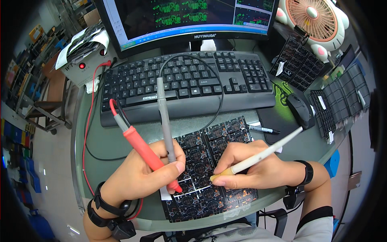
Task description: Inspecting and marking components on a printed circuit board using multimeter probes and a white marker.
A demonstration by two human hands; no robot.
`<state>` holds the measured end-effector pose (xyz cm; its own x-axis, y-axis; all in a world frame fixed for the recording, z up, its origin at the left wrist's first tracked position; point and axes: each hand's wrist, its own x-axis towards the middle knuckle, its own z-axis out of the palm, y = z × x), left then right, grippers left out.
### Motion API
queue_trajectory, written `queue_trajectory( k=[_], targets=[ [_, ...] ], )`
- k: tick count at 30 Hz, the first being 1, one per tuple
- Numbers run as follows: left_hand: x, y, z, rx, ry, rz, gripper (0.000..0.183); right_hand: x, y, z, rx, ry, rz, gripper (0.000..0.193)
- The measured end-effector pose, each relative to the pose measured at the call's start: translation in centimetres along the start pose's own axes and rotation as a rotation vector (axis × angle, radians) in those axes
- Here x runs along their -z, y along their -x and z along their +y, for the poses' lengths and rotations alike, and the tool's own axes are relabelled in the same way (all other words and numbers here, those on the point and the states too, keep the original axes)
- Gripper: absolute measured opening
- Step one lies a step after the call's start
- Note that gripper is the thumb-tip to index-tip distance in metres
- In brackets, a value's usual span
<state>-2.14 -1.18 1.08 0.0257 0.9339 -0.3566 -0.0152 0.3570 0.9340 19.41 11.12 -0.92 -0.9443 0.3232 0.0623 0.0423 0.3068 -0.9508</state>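
Observation:
A black panel of printed circuit boards (pixel 201 167) lies on the desk under both hands. My left hand (pixel 141 173) is closed around a red test probe (pixel 143 149) and a grey test probe (pixel 164 115). The red probe slants down, its thin metal tip at the panel's lower left; the grey one stands nearly upright, its lower end hidden by my fingers. Over the panel's right half, my right hand (pixel 262 165) pinches a white pen-shaped tool (pixel 264 154) by its yellowish end. My fingers hide that tool's tip.
Behind the panel sit a black keyboard (pixel 185 103) and a monitor (pixel 193 36). A mouse (pixel 298 109) rests on a dark pad, with a marker pen (pixel 264 129) beside it. More board panels (pixel 298 60) and a fan (pixel 312 18) stand right. Probe cables run from a box (pixel 82 72).

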Motion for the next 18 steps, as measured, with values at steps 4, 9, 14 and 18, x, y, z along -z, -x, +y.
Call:
queue_trajectory(
  k=[4,9,14,18],
  targets=[
    [0.0,0.1,0.0,-0.005,-0.005,0.007,0.013,-0.1,-0.2,-0.6,-0.151,-0.041,0.047,0.021],
    [0.4,0.0,-0.2,-0.020,-0.001,-0.032,0.010,-0.7,0.0,0.2,0.056,0.109,0.095,0.031],
    [0.3,0.1,-0.1,-0.005,0.003,-0.023,0.010,-1.0,-0.1,0.7,0.103,0.083,0.131,0.031],
    [0.2,0.1,-0.1,-0.002,0.002,-0.025,0.010,-1.2,-0.1,0.8,0.124,0.095,0.144,0.031]
  ],
)
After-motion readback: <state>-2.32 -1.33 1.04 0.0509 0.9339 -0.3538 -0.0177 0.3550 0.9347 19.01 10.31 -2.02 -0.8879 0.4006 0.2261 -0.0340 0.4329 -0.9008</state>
